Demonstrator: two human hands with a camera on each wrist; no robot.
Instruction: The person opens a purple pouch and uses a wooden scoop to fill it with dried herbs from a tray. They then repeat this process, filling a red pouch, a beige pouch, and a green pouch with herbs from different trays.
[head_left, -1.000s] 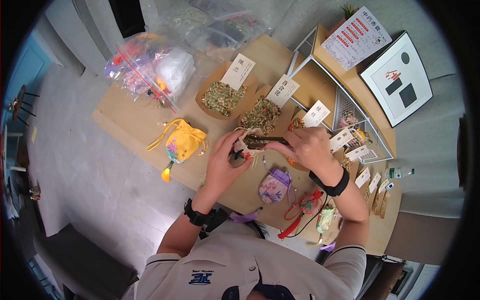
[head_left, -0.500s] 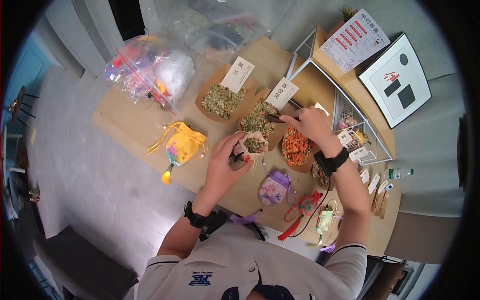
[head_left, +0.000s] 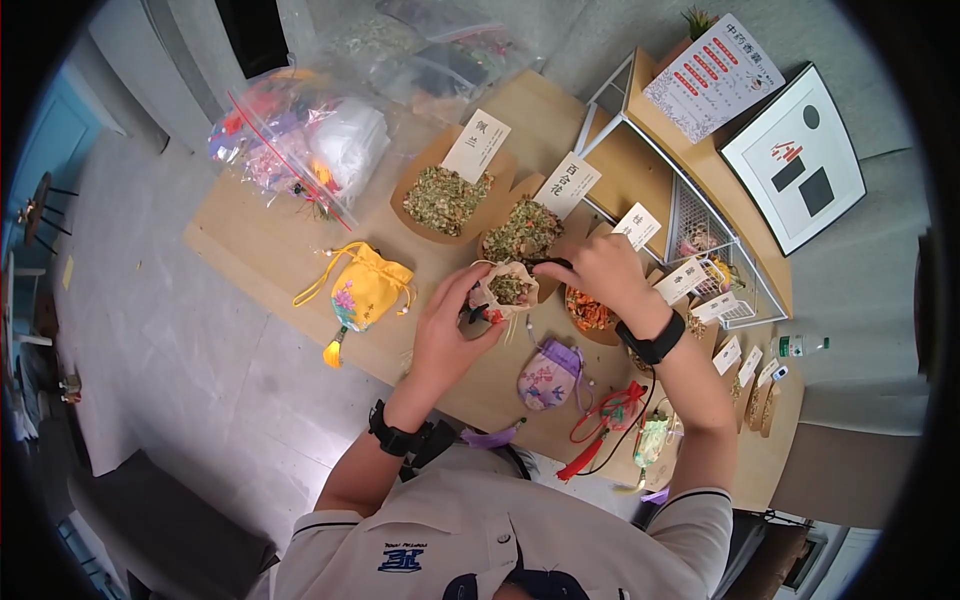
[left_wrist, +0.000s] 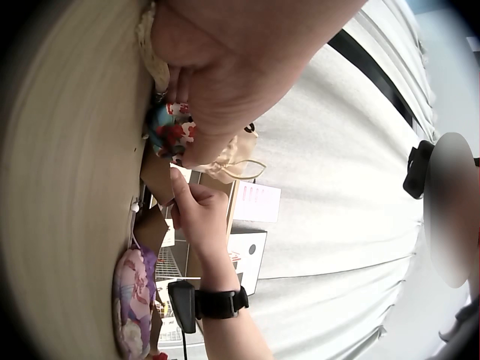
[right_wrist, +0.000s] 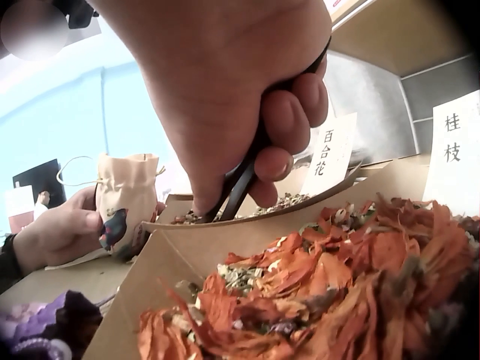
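My left hand (head_left: 446,325) holds a cream drawstring pouch (right_wrist: 127,184) upright, its mouth spread wide. Dried green herbs (head_left: 512,290) show inside it, and a blue and red figure decorates its side. In my right hand (head_left: 612,278) are black tongs (right_wrist: 247,176), gripped with the fingers curled round them. Their tips are hidden behind the wall of a card tray of orange dried petals (right_wrist: 322,277) in the right wrist view. From the head view the tongs lie just right of the pouch's mouth, beside a tray of mixed green herbs (head_left: 522,228).
Another herb tray (head_left: 445,200) stands farther back, and labelled trays run along the right. A yellow pouch (head_left: 370,288) lies left, a purple pouch (head_left: 549,375) nearer me. Clear plastic bags (head_left: 340,140) fill the back left. A shelf (head_left: 765,255) borders the right side.
My right hand with the tongs went from over the pouch's mouth to the green herb tray, then came back toward the pouch. My left hand and the pouch stay almost still.
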